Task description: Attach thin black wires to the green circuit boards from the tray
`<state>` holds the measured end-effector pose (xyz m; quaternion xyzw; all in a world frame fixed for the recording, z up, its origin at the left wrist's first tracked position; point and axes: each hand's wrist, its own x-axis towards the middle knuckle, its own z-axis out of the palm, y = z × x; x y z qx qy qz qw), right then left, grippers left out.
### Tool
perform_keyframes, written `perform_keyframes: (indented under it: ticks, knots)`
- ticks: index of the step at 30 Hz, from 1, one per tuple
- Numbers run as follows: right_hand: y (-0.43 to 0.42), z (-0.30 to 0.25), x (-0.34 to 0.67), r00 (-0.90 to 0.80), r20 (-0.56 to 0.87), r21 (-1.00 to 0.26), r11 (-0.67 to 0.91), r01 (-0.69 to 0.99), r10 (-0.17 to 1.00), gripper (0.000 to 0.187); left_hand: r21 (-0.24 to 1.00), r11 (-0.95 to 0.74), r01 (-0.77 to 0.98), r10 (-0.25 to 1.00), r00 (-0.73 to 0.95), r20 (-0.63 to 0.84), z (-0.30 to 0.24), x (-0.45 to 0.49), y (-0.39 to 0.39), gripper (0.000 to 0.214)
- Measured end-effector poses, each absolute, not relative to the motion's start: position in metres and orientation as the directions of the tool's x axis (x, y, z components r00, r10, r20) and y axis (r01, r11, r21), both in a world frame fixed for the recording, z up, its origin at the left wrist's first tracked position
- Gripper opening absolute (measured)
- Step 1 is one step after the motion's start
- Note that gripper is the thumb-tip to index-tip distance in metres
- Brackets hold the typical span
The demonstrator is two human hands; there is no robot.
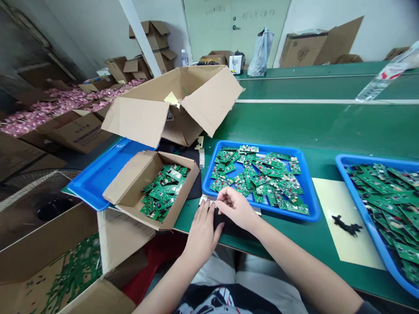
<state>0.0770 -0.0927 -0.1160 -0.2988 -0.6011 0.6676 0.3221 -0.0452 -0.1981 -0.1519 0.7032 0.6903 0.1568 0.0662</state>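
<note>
Working at the near rim of a blue tray (209, 185), both hands close together over a black strip (229, 224) lying on the green workbench (314, 131). Strip runs just under the hands, its far side against the tray rim.

Left hand (203, 231): fingers together, tips angled toward a small pale piece (204, 199) at the tray corner. Grip unclear, could be resting or holding.

Right hand (235, 209): narrow pinch, thumb and fingertips (222, 196) almost together just above the strip. Can't tell what's between them, the fingers hide it.

Person's knees (248, 272) sit just below the bench edge. Loose green circuit boards (255, 179) fill the blue tray, lying every which way.

Left of that, a small cardboard box (131, 179) holds more boards (163, 192), and it sits on the edge of a second blue tray (98, 176). Low left, a big carton (39, 257) holds thin green strips (77, 266).

Right of the hands, a cream sheet (340, 218) with a black jagged piece (346, 224) on it. Beside it, a third blue tray (369, 160) is heaped with boards (382, 196).

Further out: large open carton (173, 104) on the bench, plastic water bottle (386, 76) top right, pink bagged items (49, 109) in cartons along the left, white door (235, 30) at the back.
</note>
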Motion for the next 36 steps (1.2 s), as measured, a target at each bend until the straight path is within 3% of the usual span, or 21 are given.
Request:
perform_keyframes:
  ticks: [5, 10, 14, 18, 23, 29, 36]
  knots:
    - [-0.074, -0.100, 0.096, -0.447, 0.077, -0.980, -0.014, -0.197, 0.891, 0.016, 0.215, -0.052, 0.975, 0.983, 0.012, 0.183, -0.154, -0.043, -0.198, 0.049]
    - [-0.043, -0.078, 0.127, -0.121, 0.168, -0.932, 0.118, -0.343, 0.978, 0.012, 0.152, -0.068, 0.986, 0.978, 0.036, 0.204, -0.155, -0.043, -0.198, 0.049]
    - [-0.025, -0.054, 0.153, 0.178, 0.238, -0.822, 0.295, -0.488, 0.955, 0.014, 0.128, -0.075, 0.989, 0.977, 0.048, 0.206, -0.156, -0.044, -0.198, 0.049]
    - [-0.021, -0.023, 0.175, 0.306, 0.355, -0.778, 0.460, -0.427, 0.884, 0.012, 0.110, -0.072, 0.991, 0.971, 0.045, 0.237, -0.161, -0.042, -0.198, 0.048]
    - [-0.029, 0.013, 0.186, 0.330, 0.541, -0.717, 0.629, -0.300, 0.774, 0.012, 0.113, -0.040, 0.993, 0.971, 0.012, 0.238, -0.156, -0.029, -0.194, 0.044]
    - [-0.040, 0.026, 0.174, 0.202, 0.607, -0.698, 0.638, -0.325, 0.768, 0.022, 0.248, -0.086, 0.965, 0.993, 0.062, 0.102, -0.099, -0.031, -0.156, 0.024]
    - [-0.032, 0.022, 0.168, 0.201, 0.615, -0.678, 0.641, -0.360, 0.763, 0.021, 0.178, 0.222, 0.959, 0.972, -0.232, 0.038, -0.067, -0.036, -0.057, 0.030]
